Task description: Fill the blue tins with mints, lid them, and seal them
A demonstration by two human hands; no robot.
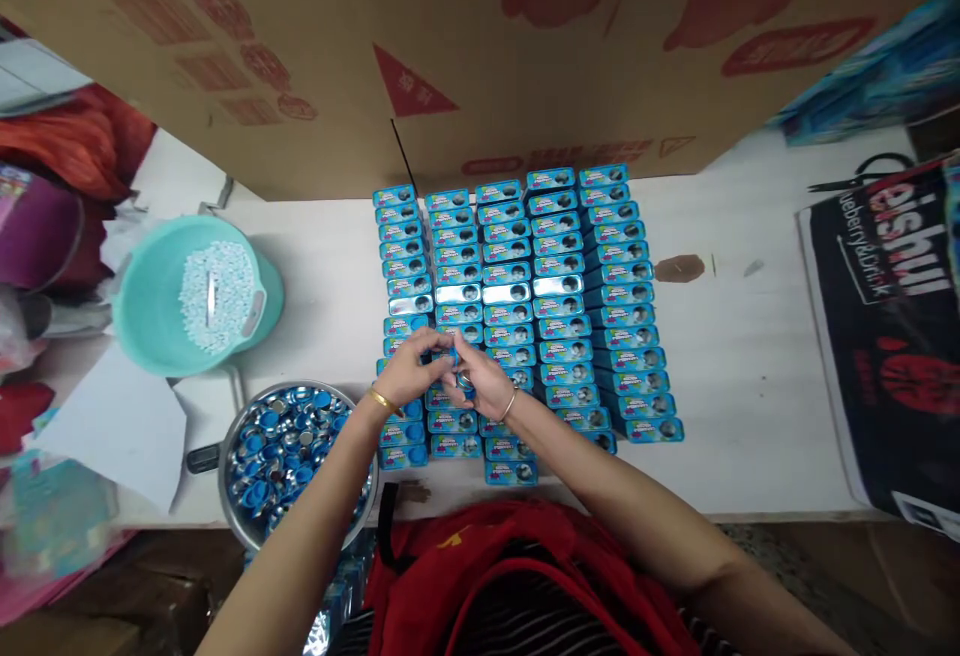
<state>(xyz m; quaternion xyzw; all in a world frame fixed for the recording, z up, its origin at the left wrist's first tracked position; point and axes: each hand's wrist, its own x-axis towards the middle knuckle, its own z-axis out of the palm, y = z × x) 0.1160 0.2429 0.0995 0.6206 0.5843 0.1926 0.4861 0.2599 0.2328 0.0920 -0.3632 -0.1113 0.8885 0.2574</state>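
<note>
Over the rows of small blue tins (564, 351), my two hands meet with their fingertips close together. My left hand (411, 368) is closed in a pinch around a small blue cap, partly covered by the fingers. Curled fingers of my right hand (486, 384) hold a round silver-and-blue cap (465, 381) near the palm. The tins stand packed in several columns, printed tops upward, each with a round spot at its right end. Blue caps (416, 433) show on the nearer tins of the left column. A metal pan (367, 496) of loose silver-and-blue caps is beside my left forearm.
A large cardboard box (322, 66) walls off the table's far side. A turquoise basket (142, 306) containing small white pieces stands at left, near white paper (120, 426). At right lie a black printed bag (840, 336) and scissors (862, 176).
</note>
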